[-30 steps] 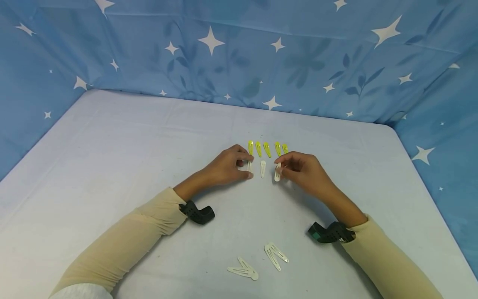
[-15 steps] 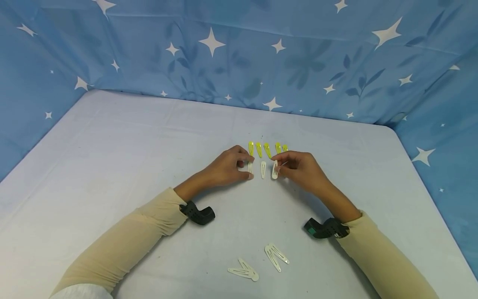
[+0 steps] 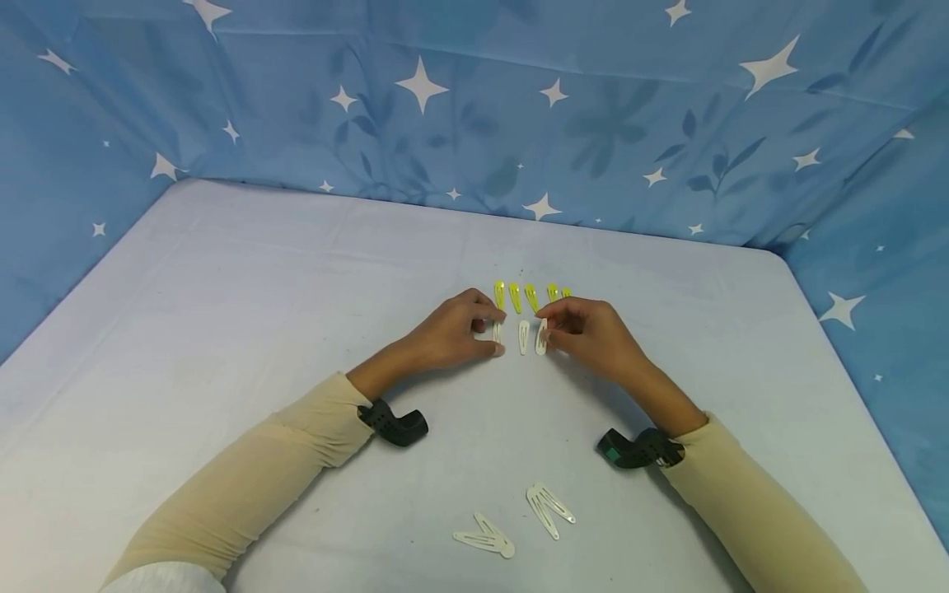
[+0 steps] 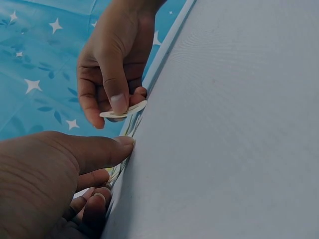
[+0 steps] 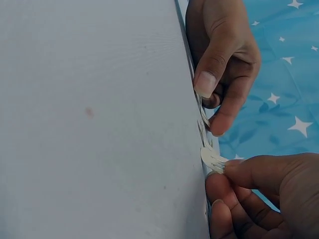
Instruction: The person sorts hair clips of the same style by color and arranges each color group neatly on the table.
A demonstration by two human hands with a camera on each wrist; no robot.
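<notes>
My right hand (image 3: 593, 333) pinches a white snap hair clip (image 3: 541, 338) between thumb and fingers, close over the table. In the left wrist view this clip (image 4: 130, 110) tilts under the right thumb. One white clip (image 3: 523, 338) lies upright in the row just left of it. My left hand (image 3: 455, 329) holds another white clip (image 3: 497, 332) at the row's left end, index finger at its top and thumb at its bottom. Behind them is a row of several yellow hair clips (image 3: 515, 298), the rightmost partly hidden by my right hand.
Toward the front of the white table (image 3: 311, 272) lie two loose groups of white clips, one group (image 3: 485, 539) on the left and another group (image 3: 544, 506) on the right. A blue star-patterned curtain (image 3: 474, 123) borders the table's back and sides.
My right hand has moved left with its white clip, closer to the middle white clip. The left hand stays in place at its clip.
</notes>
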